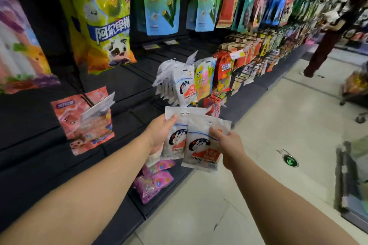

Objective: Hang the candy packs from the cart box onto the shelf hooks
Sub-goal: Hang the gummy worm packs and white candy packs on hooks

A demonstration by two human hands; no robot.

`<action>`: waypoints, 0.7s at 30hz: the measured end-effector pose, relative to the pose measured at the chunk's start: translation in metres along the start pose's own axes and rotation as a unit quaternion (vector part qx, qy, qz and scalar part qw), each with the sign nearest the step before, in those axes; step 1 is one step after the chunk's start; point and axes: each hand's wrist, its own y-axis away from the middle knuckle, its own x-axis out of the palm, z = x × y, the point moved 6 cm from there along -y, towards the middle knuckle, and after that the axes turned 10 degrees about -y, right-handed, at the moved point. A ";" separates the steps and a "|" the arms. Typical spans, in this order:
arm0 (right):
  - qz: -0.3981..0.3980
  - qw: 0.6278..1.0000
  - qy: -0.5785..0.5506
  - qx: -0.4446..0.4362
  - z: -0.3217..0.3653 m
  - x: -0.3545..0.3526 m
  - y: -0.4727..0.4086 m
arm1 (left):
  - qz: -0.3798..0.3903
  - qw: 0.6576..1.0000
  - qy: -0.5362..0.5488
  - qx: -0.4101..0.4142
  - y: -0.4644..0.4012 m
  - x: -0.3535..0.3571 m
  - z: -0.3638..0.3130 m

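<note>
Fingers of the left hand point(159, 133) are closed around a white rabbit-print candy pack point(176, 137), thumb pressed on its upper left corner, at roughly 12 o'clock from the person. At 1 o'clock, just beside it, the right hand point(229, 145) pinches a second white pack point(201, 145) by its right edge, thumb on the front face; this pack overlaps the first one's right side. Both are held upright before the dark shelf panel point(39, 125).

Surroundings, left to right: at 9 o'clock a salmon-pink pack point(79, 125) hangs on a hook with a pale price tag point(97, 109) in front of it. At 10 o'clock, high up, hangs a large yellow-green bag point(99, 16). Directly above the hands, a row of matching white rabbit packs point(179, 83) already hangs on a hook. Below the left hand, pink-purple packs point(153, 181) hang low on the shelf. At 2 o'clock, further hooks carry yellow and red packs point(215, 77). At 3 o'clock, a cart point(350, 181) stands on the pale floor point(258, 125), its contents blurred. Another person point(326, 42) stands far down the aisle.
</note>
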 end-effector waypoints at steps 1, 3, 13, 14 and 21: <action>0.015 1.000 0.004 0.003 0.004 -0.002 -0.016 | -0.014 1.000 -0.001 -0.005 -0.010 0.004 -0.001; 0.047 0.999 0.014 0.003 0.014 -0.006 -0.046 | -0.059 0.998 0.005 -0.011 -0.028 0.009 -0.004; 0.195 0.978 0.072 0.026 0.063 0.000 -0.175 | -0.245 0.966 0.036 -0.074 -0.073 0.020 -0.006; 0.207 0.975 0.069 0.032 0.062 0.007 -0.183 | -0.259 0.962 0.032 -0.079 -0.076 0.015 -0.003; 0.244 0.966 0.070 0.050 0.050 0.064 -0.243 | -0.309 0.946 0.029 -0.095 -0.109 -0.031 0.010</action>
